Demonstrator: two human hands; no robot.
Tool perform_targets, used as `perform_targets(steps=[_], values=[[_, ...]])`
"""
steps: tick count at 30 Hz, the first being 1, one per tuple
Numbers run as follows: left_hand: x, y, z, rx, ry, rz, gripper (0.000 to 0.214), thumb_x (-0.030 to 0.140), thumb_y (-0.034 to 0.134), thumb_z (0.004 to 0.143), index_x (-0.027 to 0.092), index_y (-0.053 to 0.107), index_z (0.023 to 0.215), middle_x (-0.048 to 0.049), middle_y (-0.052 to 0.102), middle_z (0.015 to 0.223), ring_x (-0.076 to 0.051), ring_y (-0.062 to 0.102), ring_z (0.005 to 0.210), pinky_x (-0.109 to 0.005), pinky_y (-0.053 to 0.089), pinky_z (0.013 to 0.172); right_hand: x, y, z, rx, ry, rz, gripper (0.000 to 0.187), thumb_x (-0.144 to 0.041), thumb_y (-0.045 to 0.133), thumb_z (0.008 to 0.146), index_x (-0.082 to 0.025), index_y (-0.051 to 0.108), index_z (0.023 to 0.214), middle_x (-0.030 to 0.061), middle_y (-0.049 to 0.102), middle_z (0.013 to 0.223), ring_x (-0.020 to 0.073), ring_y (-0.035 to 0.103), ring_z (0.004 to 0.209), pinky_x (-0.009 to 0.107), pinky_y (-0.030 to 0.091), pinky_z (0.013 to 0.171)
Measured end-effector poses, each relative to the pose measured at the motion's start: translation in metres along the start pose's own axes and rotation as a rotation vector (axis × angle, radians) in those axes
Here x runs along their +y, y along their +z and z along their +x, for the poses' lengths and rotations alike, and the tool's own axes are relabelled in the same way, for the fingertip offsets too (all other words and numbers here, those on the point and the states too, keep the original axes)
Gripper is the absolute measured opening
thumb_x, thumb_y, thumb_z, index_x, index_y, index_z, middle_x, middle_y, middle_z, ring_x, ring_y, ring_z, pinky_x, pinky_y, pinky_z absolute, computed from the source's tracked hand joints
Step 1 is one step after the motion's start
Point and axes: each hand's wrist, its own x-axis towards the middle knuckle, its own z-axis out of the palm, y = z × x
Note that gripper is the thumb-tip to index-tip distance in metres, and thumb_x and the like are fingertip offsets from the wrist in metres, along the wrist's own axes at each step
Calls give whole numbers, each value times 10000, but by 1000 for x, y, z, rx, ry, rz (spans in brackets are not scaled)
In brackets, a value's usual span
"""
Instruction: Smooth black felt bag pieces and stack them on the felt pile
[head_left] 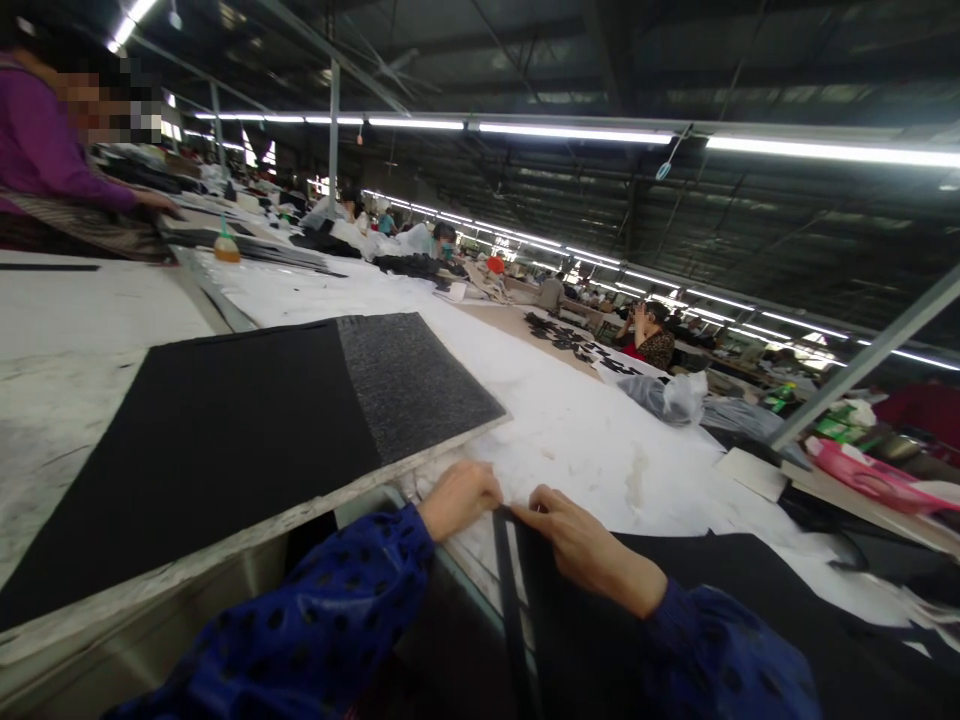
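A long white counter runs back into the room. At the left lies a wide black panel with a speckled grey end; at the right, black cloth spreads toward the near edge. The right hand bends its fingers at the cloth's upper corner, the left hand curls just beside; whether either grips, I cannot tell. Below their fingertips runs a narrow black strip.
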Motion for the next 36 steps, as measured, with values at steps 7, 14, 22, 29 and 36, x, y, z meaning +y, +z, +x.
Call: perform_targets(steps=[7, 14, 22, 29, 36], values=[[-8, -4, 2, -26, -73, -156, 149, 117, 613, 703, 171, 726, 784, -18, 691, 788, -153, 618, 767, -235, 432, 728, 6, 3, 1, 11, -25, 31, 739, 52, 350, 679, -275, 441, 1334, 65, 470, 1024, 166, 458, 913, 270, 400, 829], [-8, -8, 0, -24, -103, -228, 147, 130, 618, 666, 144, 706, 783, -18, 686, 763, -145, 605, 709, -227, 435, 674, 2, 3, 0, 0, -8, 2, 733, 51, 354, 685, -261, 430, 1344, 73, 465, 1029, 172, 447, 915, 278, 401, 837], [-4, -10, 2, -12, -136, -183, 159, 75, 570, 650, 146, 703, 700, -14, 677, 721, -139, 595, 704, -215, 424, 680, -6, -5, 2, -71, 14, -70, 784, 55, 361, 687, -285, 363, 1394, 81, 453, 1044, 175, 451, 914, 286, 412, 844], [-9, -10, 1, 2, -218, -290, 153, 134, 552, 651, 135, 690, 717, -8, 659, 693, -140, 580, 677, -224, 424, 682, -18, -4, 8, -105, 87, -172, 766, 15, 366, 742, -343, 301, 1416, 113, 453, 1082, 228, 462, 947, 326, 444, 773], [-11, -8, 3, -33, -185, -262, 171, 184, 507, 657, 152, 663, 718, -7, 640, 685, -145, 563, 679, -224, 394, 629, 0, -38, -11, -29, -86, 315, 593, -132, 389, 861, -297, 302, 1423, 63, 553, 1135, 142, 548, 921, 289, 448, 865]])
